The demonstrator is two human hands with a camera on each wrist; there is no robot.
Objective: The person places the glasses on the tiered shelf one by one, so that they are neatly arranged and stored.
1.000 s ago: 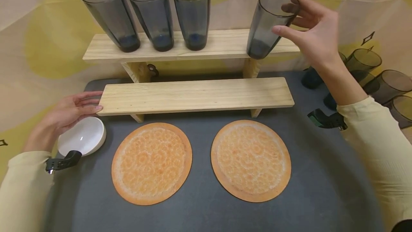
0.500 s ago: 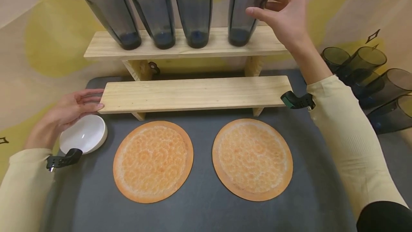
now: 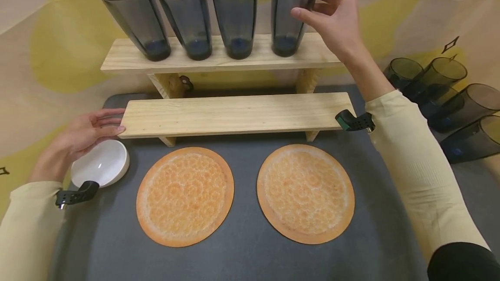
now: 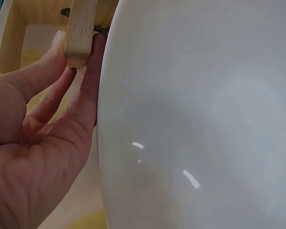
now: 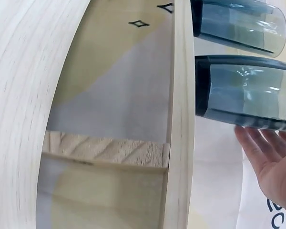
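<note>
While gripped, smoky glass [image 3: 290, 16] stands

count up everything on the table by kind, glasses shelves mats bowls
Dark smoky glass tumblers: 8, with 4 on the upper wooden shelf (fourth held by the right hand) and 4 at the right
Wooden shelves: 2
Round orange mats: 2
White bowl: 1
Total: 13

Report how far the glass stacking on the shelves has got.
Done: three glasses stand on the top shelf. In hand: the right hand holds a fourth glass upright beside them. Left: the lower shelf is bare, touched by the left hand; more glasses lie at right.
</note>
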